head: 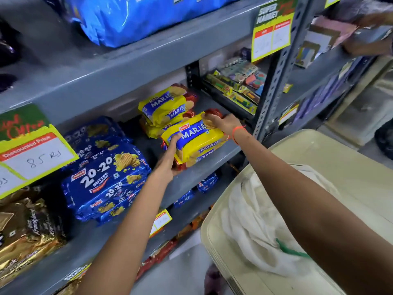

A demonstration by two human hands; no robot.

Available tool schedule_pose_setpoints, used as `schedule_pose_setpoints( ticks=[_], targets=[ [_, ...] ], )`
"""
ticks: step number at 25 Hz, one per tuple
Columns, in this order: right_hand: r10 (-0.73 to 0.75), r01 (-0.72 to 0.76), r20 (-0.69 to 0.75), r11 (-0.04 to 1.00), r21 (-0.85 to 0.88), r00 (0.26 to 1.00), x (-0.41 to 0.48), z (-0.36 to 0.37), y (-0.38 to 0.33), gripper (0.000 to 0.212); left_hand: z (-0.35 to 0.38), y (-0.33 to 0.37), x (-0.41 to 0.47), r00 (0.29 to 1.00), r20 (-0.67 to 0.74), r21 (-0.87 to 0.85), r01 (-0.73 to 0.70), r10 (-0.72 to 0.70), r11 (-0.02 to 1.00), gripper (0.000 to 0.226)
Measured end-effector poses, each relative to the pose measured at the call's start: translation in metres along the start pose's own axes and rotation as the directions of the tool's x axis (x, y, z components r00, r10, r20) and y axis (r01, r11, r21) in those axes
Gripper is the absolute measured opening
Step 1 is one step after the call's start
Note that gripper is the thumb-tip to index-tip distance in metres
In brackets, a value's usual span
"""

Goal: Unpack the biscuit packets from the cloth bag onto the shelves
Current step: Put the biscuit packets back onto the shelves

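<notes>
Grey metal shelf (212, 154), store aisle; left hand (170, 160), right hand (223, 122) fingers gripping Marie packets (197, 141).

I see a stack of yellow-and-blue Marie biscuit packets (197, 141) lying flat at the grey shelf (212, 154) edge, more Marie packets (165, 107) piled behind, the white cloth bag (255, 220) crumpled below-right

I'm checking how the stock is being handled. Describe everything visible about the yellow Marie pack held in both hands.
The Marie pack is a glossy yellow plastic wrapper with a blue band, white "MARIE" lettering and red ends. It looks like several packets bundled together. It lies tilted at the front of the grey shelf, just in front of a stack of like packs. The left hand grips its near end, the right hand its far end.
</notes>
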State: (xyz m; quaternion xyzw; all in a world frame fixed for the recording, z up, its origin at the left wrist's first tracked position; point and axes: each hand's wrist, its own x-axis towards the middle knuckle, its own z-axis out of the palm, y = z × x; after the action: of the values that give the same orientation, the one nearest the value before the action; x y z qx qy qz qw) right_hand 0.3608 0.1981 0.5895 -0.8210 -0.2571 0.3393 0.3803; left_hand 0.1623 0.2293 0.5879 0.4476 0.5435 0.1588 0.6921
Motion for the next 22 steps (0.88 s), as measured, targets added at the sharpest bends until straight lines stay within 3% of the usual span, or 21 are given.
schedule_pose_setpoints(
  ticks=[3,7,10,14,18,22],
  targets=[
    [-0.035,0.035,-0.002,0.998,-0.059,0.999,0.018,0.011,-0.009,0.056,-0.002,0.007,0.011,1.0,0.003,-0.031,0.001,-0.001,1.0,0.044],
    [-0.027,0.033,0.048,0.989,-0.143,0.998,0.031,0.013,-0.018,0.077,-0.004,0.008,0.019,0.996,-0.068,-0.025,0.055,-0.057,0.998,0.062],
    [-0.022,0.023,0.008,0.973,-0.23,1.0,0.032,0.012,-0.021,0.078,0.0,0.007,0.018,0.99,-0.103,-0.05,0.094,-0.099,0.994,0.069],
    [-0.043,0.022,-0.12,0.985,-0.169,0.992,0.029,0.02,-0.023,0.078,0.011,0.016,0.012,0.983,-0.141,-0.112,0.101,-0.116,0.989,0.064],
    [-0.066,0.048,-0.108,0.986,-0.162,0.992,0.026,0.02,-0.03,0.085,0.013,0.025,0.004,0.964,-0.199,-0.077,0.166,-0.178,0.983,0.081],
    [-0.122,0.099,-0.112,0.977,-0.191,0.986,0.01,0.01,-0.025,0.084,0.014,0.022,-0.008,0.98,-0.166,-0.086,0.095,-0.109,0.992,0.076]
  ],
)
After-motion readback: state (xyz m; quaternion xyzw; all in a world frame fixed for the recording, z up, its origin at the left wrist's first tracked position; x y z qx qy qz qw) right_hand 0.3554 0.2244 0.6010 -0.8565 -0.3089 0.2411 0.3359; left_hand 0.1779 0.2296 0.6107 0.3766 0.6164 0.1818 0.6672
